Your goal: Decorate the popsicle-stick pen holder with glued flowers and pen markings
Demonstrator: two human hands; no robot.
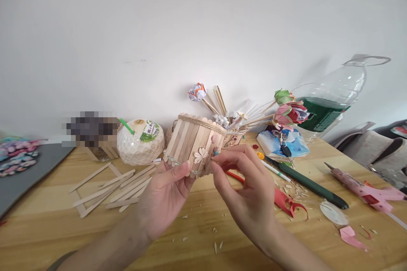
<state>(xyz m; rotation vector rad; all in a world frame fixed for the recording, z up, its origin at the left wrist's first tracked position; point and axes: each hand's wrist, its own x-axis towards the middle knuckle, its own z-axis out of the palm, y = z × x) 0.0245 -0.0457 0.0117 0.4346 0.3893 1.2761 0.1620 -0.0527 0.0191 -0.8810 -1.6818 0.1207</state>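
Note:
A small pot made of wooden craft sticks [187, 137] is tilted above the table, with twine round its top and shiny beads along its lower edge. My left hand [170, 190] is closed on its underside, thumb across the beaded edge. On its side sits a pale wooden flower [200, 155], beside a few pinkish and blue bits. Thumb and fingertips of my right hand [243, 182] are pinched together at the pot's right side, by the blue bit. Whatever lies between those fingertips is too small to make out.
Loose craft sticks [124, 190] lie at left, before a wrapped coconut [140, 142] with a green straw. Paper flowers [289, 112] stand behind. At right are a dark green pen-like tool [313, 184], a pink glue gun [365, 188], red paper scraps [288, 203] and a large bottle [333, 97].

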